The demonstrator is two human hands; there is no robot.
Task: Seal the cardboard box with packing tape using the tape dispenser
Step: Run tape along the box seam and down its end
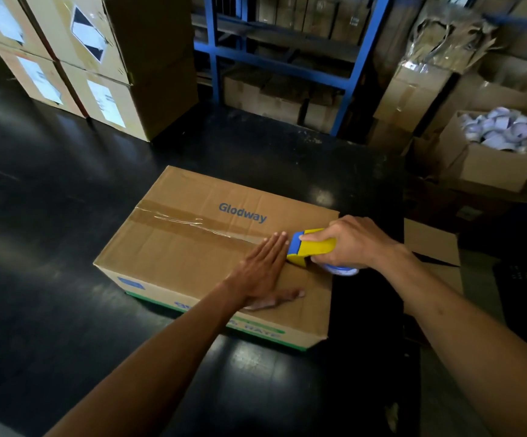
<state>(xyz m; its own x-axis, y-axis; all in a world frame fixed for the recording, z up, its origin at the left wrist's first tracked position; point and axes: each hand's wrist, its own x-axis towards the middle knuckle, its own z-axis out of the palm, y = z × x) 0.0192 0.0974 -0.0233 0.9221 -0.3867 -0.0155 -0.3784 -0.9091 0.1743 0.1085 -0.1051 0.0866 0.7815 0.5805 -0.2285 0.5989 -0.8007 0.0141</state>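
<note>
Two hands on the job here, watching through the head cam: the brown corrugated cardboard box with the blue "Glodway" print sits flat on the dark glossy floor, flaps closed, and a strip of clear shiny packing tape already runs along the centre seam from the far-left end toward me. My left hand is spread open, palm down, fingers straight and released, pressing on the box top just beside the seam, fingertips almost touching the nose of the dispenser. My right hand is clenched around the yellow and blue plastic tape dispenser, which sits at the near-right end of the seam, close to the box edge, with the white and blue tape roll poking out under the palm. Handling-wise I'd guess the dispenser is light and rigid, and the body grip I've got is the right spot since it keeps fingers off the cutter end. The tape itself is thin, sticky and crinkles easily, you can see wrinkles in the laid bit, so it likely wants steady tension and a flat rub-down. The box looks stiff enough but the top flaps will probably give a little under pressure, which is why the flat palm helps. It seems light enough to slide on that slick floor, so pinning it down matters. Can't tell if the tape is cut yet.
</note>
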